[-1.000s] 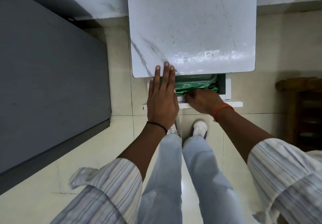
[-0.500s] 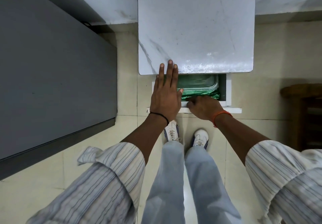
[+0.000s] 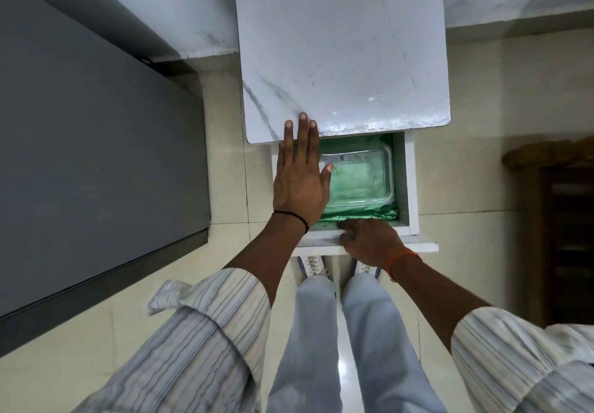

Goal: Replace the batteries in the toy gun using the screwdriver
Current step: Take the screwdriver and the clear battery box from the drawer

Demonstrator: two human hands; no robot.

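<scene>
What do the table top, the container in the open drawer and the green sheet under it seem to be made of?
Table top: marble or marble-look laminate, white with grey veins, glossy glare near the front edge. Container: clear plastic, see-through, with a moulded rim. Green sheet: probably thin plastic film or foil, crinkled and shiny. Drawer: white-painted board, matte.
</scene>
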